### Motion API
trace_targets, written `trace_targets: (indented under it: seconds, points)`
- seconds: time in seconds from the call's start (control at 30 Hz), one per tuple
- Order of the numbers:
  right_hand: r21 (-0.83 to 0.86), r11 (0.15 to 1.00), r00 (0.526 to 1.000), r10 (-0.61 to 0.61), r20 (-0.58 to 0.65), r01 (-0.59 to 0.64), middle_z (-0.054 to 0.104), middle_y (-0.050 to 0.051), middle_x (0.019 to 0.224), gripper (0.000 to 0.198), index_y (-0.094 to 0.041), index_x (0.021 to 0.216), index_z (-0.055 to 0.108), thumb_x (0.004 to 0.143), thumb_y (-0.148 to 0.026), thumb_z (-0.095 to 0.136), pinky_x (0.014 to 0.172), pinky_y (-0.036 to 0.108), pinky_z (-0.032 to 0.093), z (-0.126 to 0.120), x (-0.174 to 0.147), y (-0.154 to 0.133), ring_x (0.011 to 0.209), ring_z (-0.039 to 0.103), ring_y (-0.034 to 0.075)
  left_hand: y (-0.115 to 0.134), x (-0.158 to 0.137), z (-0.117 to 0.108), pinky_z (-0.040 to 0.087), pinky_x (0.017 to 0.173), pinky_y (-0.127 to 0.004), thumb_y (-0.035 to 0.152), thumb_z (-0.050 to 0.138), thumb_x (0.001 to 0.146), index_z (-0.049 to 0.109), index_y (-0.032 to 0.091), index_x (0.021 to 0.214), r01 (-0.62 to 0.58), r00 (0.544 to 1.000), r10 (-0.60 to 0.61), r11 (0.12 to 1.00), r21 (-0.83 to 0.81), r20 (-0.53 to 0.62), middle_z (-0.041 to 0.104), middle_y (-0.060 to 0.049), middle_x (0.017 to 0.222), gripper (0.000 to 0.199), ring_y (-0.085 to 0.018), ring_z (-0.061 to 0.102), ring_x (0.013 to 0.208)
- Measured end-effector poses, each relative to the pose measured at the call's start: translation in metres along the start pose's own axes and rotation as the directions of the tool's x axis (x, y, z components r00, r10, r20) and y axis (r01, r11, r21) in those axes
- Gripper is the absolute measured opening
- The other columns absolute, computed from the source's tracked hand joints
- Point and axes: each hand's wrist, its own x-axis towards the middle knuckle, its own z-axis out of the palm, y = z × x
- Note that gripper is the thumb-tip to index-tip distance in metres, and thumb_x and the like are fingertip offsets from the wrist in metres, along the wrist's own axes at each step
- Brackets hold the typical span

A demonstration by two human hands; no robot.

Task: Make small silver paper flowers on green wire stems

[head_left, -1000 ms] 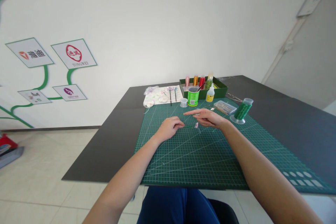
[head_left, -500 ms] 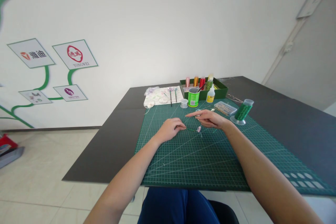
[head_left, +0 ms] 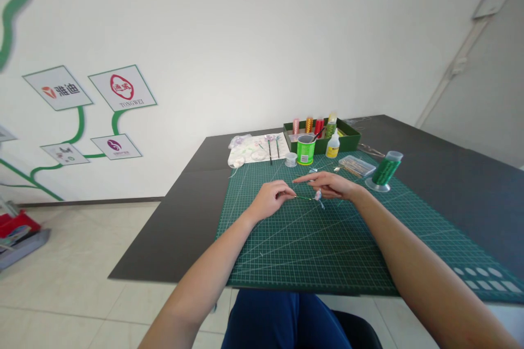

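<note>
My left hand (head_left: 271,199) pinches one end of a thin green stem (head_left: 305,198), which runs to the right just above the cutting mat (head_left: 286,251). At the stem's other end sits a small pale pink and bluish flower piece (head_left: 318,194), with a narrow tail hanging from it. Right beside that flower is my right hand (head_left: 329,184), its index finger stretched out to the left over the stem. The other fingers of this hand are curled in; what they hold, if anything, is too small to make out.
Behind the hands stand a green can (head_left: 305,151), a small clear tub (head_left: 291,160), a glue bottle (head_left: 333,145) and a green box (head_left: 352,139) with thread spools. To the right are a clear case (head_left: 357,166) and a green thread spool (head_left: 387,169). White paper (head_left: 245,155) lies back left.
The view has shifted slightly, so everything sits a little further right. The flower piece on the stem has turned somewhat. Both hands keep nearly the same pose.
</note>
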Motion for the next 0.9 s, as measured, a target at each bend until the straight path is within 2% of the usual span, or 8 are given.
trace_targets:
  seconds: [0.27,0.4,0.57,0.7,0.8,0.9]
  points:
    - [0.023,1.000,1.000,0.014,-0.002,-0.014,0.036,-0.012,0.036,0.063,-0.006,0.142,0.060,0.083,-0.030,0.063,0.032,0.018,0.016,0.007,0.007,0.006,0.029,0.020,0.006,-0.001,-0.001,0.000,0.047,0.068,-0.026,0.026,0.069,0.093,0.077,0.017,0.089,0.010,0.995,-0.017,0.998,-0.066,-0.101,0.073,-0.005,0.085,0.013,-0.013,0.061,0.071]
    - [0.036,0.999,1.000,0.007,-0.007,-0.007,0.037,-0.011,0.036,0.059,-0.005,0.139,0.062,0.086,-0.034,0.062,0.032,0.018,0.017,0.010,0.011,0.011,0.030,0.020,0.006,-0.002,-0.001,0.000,0.045,0.065,-0.025,0.029,0.071,0.092,0.077,0.017,0.087,0.034,0.989,-0.049,0.994,-0.103,-0.142,0.070,-0.005,0.082,0.015,-0.013,0.059,0.069]
    - [0.066,0.998,1.000,-0.015,0.020,0.013,0.037,-0.012,0.037,0.062,-0.004,0.140,0.059,0.087,-0.036,0.062,0.032,0.018,0.016,0.012,0.012,0.011,0.029,0.020,0.006,-0.003,0.001,0.002,0.047,0.065,-0.024,0.029,0.074,0.089,0.076,0.017,0.086,0.077,0.972,-0.115,0.979,-0.186,-0.203,0.069,-0.004,0.081,0.013,-0.013,0.061,0.070]
    - [0.060,0.998,0.999,-0.021,0.035,0.019,0.034,-0.013,0.037,0.060,-0.005,0.140,0.059,0.088,-0.034,0.062,0.032,0.018,0.017,0.014,0.012,0.010,0.029,0.019,0.006,-0.002,0.000,0.002,0.048,0.067,-0.024,0.026,0.074,0.088,0.077,0.018,0.096,0.097,0.965,-0.149,0.968,-0.231,-0.217,0.069,-0.003,0.082,0.012,-0.013,0.061,0.070]
    - [0.051,0.999,0.999,-0.020,0.027,0.019,0.033,-0.013,0.037,0.060,-0.005,0.141,0.058,0.089,-0.035,0.063,0.032,0.018,0.017,0.016,0.013,0.011,0.029,0.020,0.006,-0.001,0.001,0.000,0.046,0.067,-0.025,0.025,0.071,0.090,0.078,0.020,0.102,0.085,0.970,-0.127,0.976,-0.203,-0.206,0.067,-0.003,0.083,0.015,-0.013,0.060,0.072]
    - [0.049,0.999,1.000,-0.021,0.022,0.020,0.035,-0.013,0.036,0.061,-0.005,0.142,0.056,0.089,-0.035,0.063,0.031,0.018,0.017,0.016,0.014,0.013,0.028,0.021,0.006,0.000,0.002,-0.001,0.042,0.065,-0.025,0.025,0.068,0.092,0.079,0.019,0.098,0.068,0.975,-0.098,0.986,-0.154,-0.201,0.066,-0.004,0.084,0.014,-0.013,0.057,0.072]
